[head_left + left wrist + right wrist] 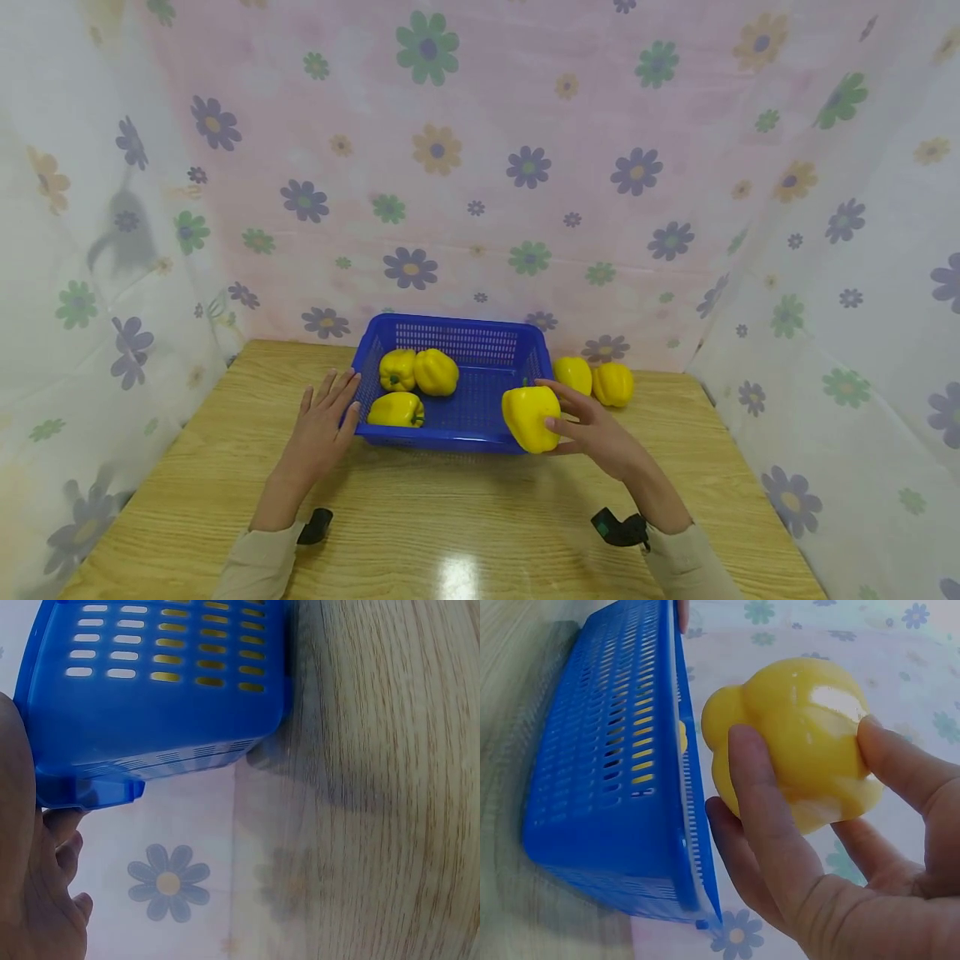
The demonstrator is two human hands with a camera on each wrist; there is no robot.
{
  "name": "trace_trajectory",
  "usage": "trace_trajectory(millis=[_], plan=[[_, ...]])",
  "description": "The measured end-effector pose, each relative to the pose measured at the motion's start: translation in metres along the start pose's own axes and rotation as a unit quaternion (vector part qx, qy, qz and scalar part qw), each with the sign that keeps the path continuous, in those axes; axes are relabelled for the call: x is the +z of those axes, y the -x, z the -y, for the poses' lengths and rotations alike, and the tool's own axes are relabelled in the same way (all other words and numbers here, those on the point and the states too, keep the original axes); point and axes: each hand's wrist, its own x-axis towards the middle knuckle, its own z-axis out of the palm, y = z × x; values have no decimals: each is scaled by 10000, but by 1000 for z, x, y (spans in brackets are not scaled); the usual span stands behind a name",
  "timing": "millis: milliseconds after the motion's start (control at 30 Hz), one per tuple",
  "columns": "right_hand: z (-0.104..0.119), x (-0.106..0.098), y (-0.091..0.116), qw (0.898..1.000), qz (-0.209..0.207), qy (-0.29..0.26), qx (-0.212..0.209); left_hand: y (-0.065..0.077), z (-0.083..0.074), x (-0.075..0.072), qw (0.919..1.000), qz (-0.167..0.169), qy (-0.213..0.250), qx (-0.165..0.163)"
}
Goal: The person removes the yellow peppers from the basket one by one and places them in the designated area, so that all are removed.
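Observation:
My right hand (600, 437) grips a yellow bell pepper (530, 417) above the basket's near right corner. In the right wrist view, fingers and thumb surround the smooth, lobed pepper (802, 742), held higher than the rim. My left hand (318, 429) rests against the left rim of the blue plastic basket (450, 442), fingers fairly straight. The left wrist view has that hand (37, 900) touching the basket's lip (90, 793), with part of the fingers hidden. Inside the basket, on its left side, lie three yellow bell peppers (436, 372).
Two more yellow bell peppers (612, 385) sit on the wooden table (420, 533) just right of the basket, near the back edge. Flower-printed cloth (480, 167) hangs behind the table and along both sides. A black wrist camera (621, 528) is strapped at each sleeve.

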Motion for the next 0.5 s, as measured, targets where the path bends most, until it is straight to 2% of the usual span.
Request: trace_trajectory(millis=[500], plan=[[-14,-3,37,9989,-401,68,-254,-1,2,2,10000,-31,-3,5]])
